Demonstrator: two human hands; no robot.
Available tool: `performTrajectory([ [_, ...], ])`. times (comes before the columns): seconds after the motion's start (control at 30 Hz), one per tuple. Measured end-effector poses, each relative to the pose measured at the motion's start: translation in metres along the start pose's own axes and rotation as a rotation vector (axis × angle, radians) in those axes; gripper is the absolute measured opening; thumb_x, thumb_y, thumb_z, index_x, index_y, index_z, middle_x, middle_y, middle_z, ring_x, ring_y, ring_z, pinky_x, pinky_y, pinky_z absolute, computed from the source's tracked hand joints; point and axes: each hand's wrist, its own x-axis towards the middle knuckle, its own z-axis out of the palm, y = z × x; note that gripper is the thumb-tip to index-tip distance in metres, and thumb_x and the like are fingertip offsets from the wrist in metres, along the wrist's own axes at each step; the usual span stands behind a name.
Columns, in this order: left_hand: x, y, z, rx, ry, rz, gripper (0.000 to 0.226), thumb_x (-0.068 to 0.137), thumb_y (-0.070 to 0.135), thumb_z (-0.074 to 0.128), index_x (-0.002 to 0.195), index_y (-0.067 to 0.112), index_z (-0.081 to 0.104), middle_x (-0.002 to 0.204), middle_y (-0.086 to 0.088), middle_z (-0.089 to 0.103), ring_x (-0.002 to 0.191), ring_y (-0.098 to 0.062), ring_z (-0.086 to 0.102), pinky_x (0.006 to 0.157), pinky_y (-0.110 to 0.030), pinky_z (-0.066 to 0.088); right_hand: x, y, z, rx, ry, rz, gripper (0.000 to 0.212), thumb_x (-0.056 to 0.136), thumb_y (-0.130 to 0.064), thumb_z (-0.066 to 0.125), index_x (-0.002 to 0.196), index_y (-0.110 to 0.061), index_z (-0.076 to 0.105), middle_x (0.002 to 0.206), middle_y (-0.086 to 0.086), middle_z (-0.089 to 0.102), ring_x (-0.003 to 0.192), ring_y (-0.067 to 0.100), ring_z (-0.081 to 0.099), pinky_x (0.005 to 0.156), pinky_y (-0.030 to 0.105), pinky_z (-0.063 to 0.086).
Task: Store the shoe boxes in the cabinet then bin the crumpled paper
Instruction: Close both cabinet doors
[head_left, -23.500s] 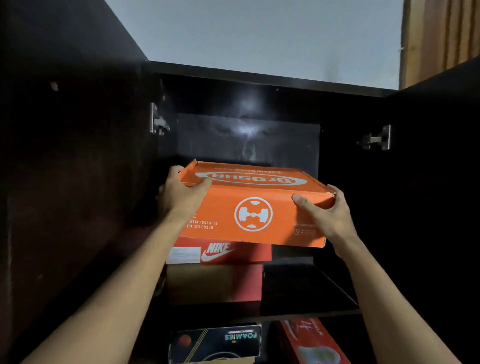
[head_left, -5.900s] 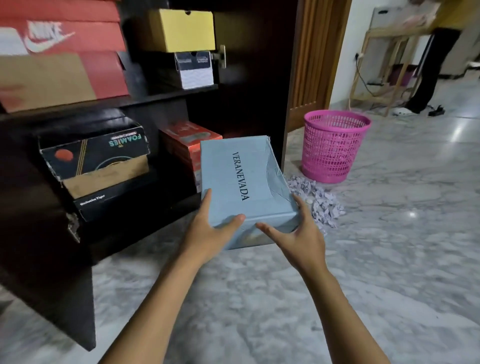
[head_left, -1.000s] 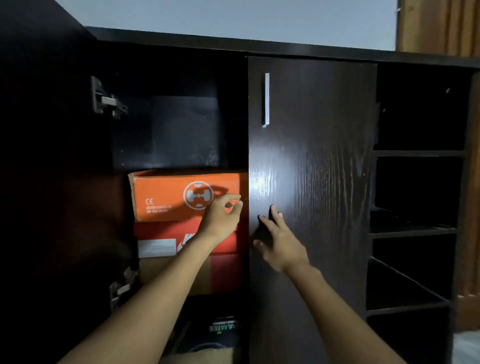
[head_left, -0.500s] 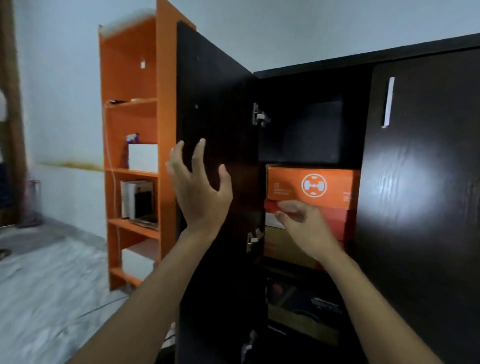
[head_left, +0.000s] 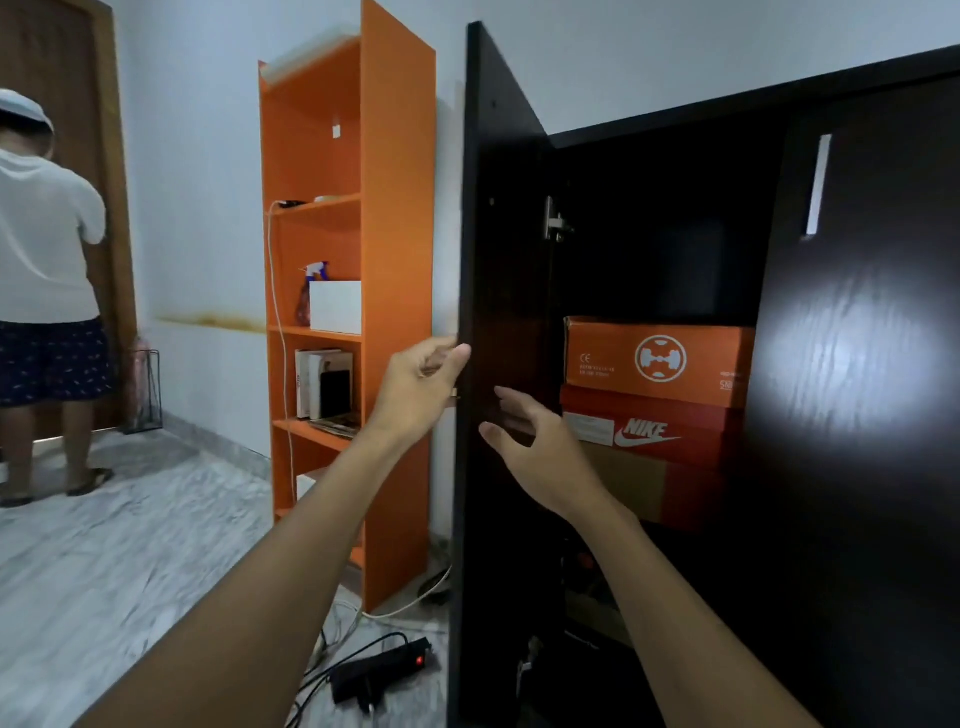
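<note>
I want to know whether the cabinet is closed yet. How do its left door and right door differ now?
The left door stands open, swung outward; the right door is shut. The left hand grips the left door's edge; nothing touches the right door. Both are dark wood.

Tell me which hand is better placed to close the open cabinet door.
Left. The left hand grips the free edge of the open door, so it can probably swing it shut. The right hand hovers open before the cabinet opening, holding nothing.

Stacked shoe boxes inside cabinet
</note>
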Motion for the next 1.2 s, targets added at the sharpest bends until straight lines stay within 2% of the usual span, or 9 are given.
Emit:
performTrajectory([
  [0.1, -0.004, 0.017, 0.035, -0.041, -0.146, 0.071, 0.03, 0.097, 0.023, 0.057, 0.126, 0.015, 0.062, 0.107, 0.001, 0.069, 0.092, -0.007, 0.069, 0.076, -0.026, 0.059, -0.013, 0.014, -0.011, -0.065, 0.126, -0.045, 0.075, 0.088, -0.063, 0.058, 0.152, -0.041, 0.026, 0.153, -0.012, 0.042, 0.139, 0.007, 0.04, 0.111, 0.035, 0.04],
  [0.2, 0.004, 0.019, 0.077, 0.009, -0.234, 0.143, 0.028, 0.094, 0.035, 0.061, 0.119, 0.024, 0.065, 0.115, 0.012, 0.066, 0.104, -0.004, 0.064, 0.093, -0.034, 0.055, -0.027, 0.033, -0.038, -0.093, 0.254, -0.103, 0.069, 0.097, -0.037, 0.06, 0.156, -0.034, 0.024, 0.154, -0.015, 0.039, 0.137, -0.005, 0.037, 0.109, 0.017, 0.037],
  [0.37, 0.024, 0.013, 0.147, 0.042, -0.231, 0.309, 0.03, 0.089, 0.041, 0.066, 0.115, 0.025, 0.065, 0.132, 0.004, 0.056, 0.124, -0.007, 0.053, 0.106, -0.035, 0.045, -0.038, 0.074, -0.083, -0.235, 0.377, -0.08, 0.075, 0.1, -0.029, 0.057, 0.157, -0.04, 0.009, 0.155, -0.011, 0.038, 0.139, 0.004, 0.04, 0.112, 0.032, 0.042],
  [0.47, 0.035, 0.004, 0.182, 0.065, -0.241, 0.356, 0.03, 0.091, 0.036, 0.064, 0.121, 0.033, 0.062, 0.148, 0.004, 0.039, 0.135, -0.007, 0.038, 0.11, -0.03, 0.036, -0.042, 0.095, -0.105, -0.366, 0.459, -0.08, 0.073, 0.1, -0.022, 0.058, 0.156, -0.037, 0.012, 0.138, -0.021, 0.038, 0.13, -0.021, 0.029, 0.106, 0.008, 0.031],
  [0.53, 0.041, -0.005, 0.201, 0.113, -0.253, 0.409, 0.036, 0.092, 0.033, 0.063, 0.128, 0.036, 0.058, 0.153, 0.006, 0.029, 0.139, -0.009, 0.031, 0.108, -0.026, 0.03, -0.041, 0.108, -0.118, -0.438, 0.487, -0.065, 0.07, 0.101, -0.023, 0.056, 0.157, -0.035, 0.015, 0.13, -0.022, 0.043, 0.116, -0.029, 0.036, 0.095, -0.002, 0.03],
  [0.67, 0.054, -0.021, 0.229, 0.277, -0.262, 0.53, 0.048, 0.094, 0.028, 0.061, 0.139, 0.039, 0.046, 0.156, 0.003, 0.014, 0.142, -0.016, 0.018, 0.104, -0.023, 0.022, -0.033, 0.129, -0.137, -0.516, 0.552, -0.015, 0.067, 0.102, -0.031, 0.052, 0.153, -0.044, 0.01, 0.113, -0.012, 0.055, 0.102, 0.0, 0.054, 0.09, 0.02, 0.049],
  [0.87, 0.067, -0.043, 0.252, 0.378, -0.343, 0.62, 0.06, 0.1, 0.014, 0.048, 0.151, 0.038, 0.027, 0.163, 0.004, -0.006, 0.149, -0.019, -0.004, 0.107, -0.026, 0.032, -0.014, 0.149, -0.142, -0.78, 0.776, 0.096, 0.06, 0.1, -0.034, 0.055, 0.154, -0.037, 0.029, 0.121, -0.007, 0.051, 0.107, 0.006, 0.043, 0.076, 0.028, 0.05],
  [1.0, 0.074, -0.064, 0.259, 0.39, -0.479, 0.52, 0.065, 0.101, 0.013, 0.043, 0.154, 0.039, 0.016, 0.16, 0.011, -0.021, 0.149, -0.015, -0.016, 0.116, -0.035, 0.03, 0.002, 0.154, -0.145, -0.799, 0.802, 0.216, 0.059, 0.099, -0.03, 0.057, 0.153, -0.035, 0.032, 0.137, -0.002, 0.042, 0.122, 0.014, 0.039, 0.091, 0.039, 0.053],
  [1.2, 0.083, -0.09, 0.263, 0.333, -0.697, 0.301, 0.066, 0.101, 0.012, 0.04, 0.153, 0.041, 0.012, 0.159, 0.016, -0.022, 0.147, -0.014, -0.019, 0.12, -0.048, 0.02, 0.0, 0.16, -0.165, -0.767, 0.721, 0.385, 0.062, 0.099, -0.035, 0.057, 0.153, -0.039, 0.026, 0.15, -0.002, 0.03, 0.137, 0.018, 0.034, 0.098, 0.045, 0.05],
])
